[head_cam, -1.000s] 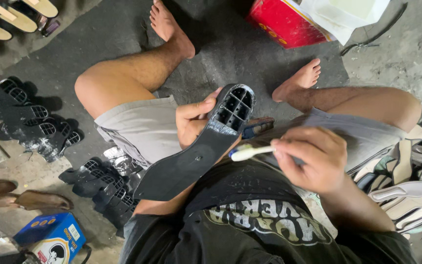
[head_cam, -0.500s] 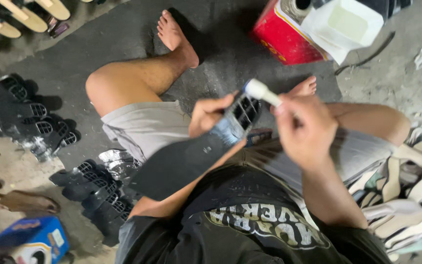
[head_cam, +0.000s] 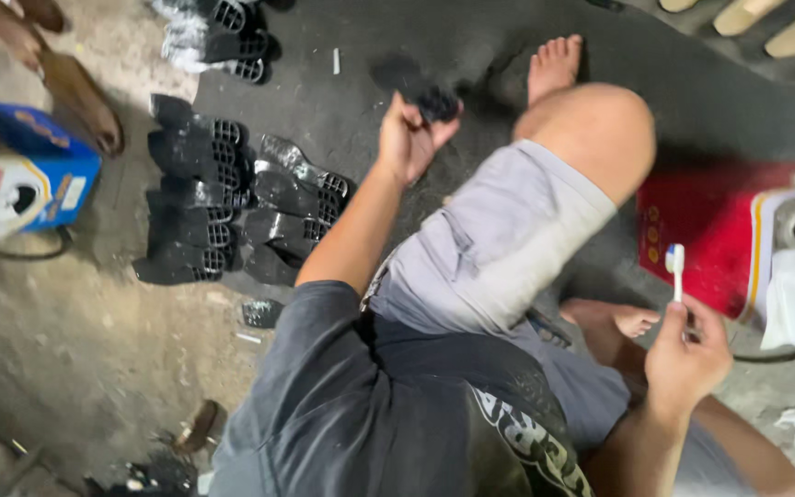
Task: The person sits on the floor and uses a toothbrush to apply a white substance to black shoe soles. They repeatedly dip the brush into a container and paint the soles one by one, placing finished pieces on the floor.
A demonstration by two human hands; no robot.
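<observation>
Sole [head_cam: 413, 81], black and blurred, hangs over the floor mat, gripped at its ribbed heel end by the closed left hand [head_cam: 409, 140], and seems light and bendable, while the right hand [head_cam: 687, 354] pinches a stiff toothbrush [head_cam: 675, 269] by the handle.

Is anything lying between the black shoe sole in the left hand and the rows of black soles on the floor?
Nothing visible does. The left hand holds the black sole above bare dark floor, and the rows of black soles lie off to one side with only open floor between. The sole is blurred.
</observation>
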